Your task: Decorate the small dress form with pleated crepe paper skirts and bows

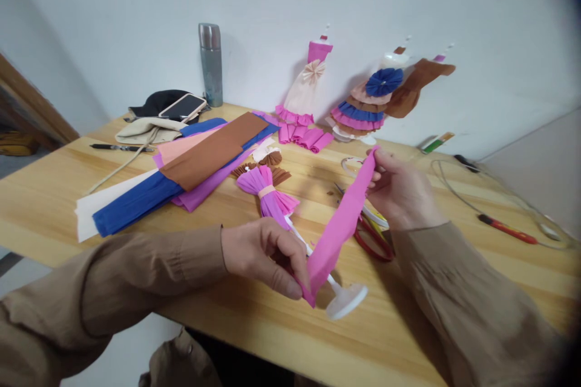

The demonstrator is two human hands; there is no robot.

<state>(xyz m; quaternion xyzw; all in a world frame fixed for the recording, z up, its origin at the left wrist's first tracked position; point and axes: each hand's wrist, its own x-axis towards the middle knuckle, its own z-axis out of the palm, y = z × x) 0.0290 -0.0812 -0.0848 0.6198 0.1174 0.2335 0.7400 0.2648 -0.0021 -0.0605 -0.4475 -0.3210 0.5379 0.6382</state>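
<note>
A strip of pink crepe paper (338, 224) stretches slantwise between my two hands above the table. My left hand (267, 254) pinches its lower end between thumb and fingers. At the upper end, my right hand (399, 187) grips the strip, with its fingertips partly hidden behind the paper. Beneath the strip lies a small mannequin stand with a white round base (347, 301), its top wearing a pink and purple paper bodice (267, 190). Red-handled scissors (374, 240) lie beside my right wrist, partly covered by the strip and a roll of tape.
Folded crepe paper in brown (213, 151), blue and other colours lies at left. Three dressed mannequins, one in a pink and cream dress (302, 94), stand by the wall. A steel flask (211, 66), a phone (183, 107) and a red-handled glue gun or tool (508, 230) with its cord also lie about.
</note>
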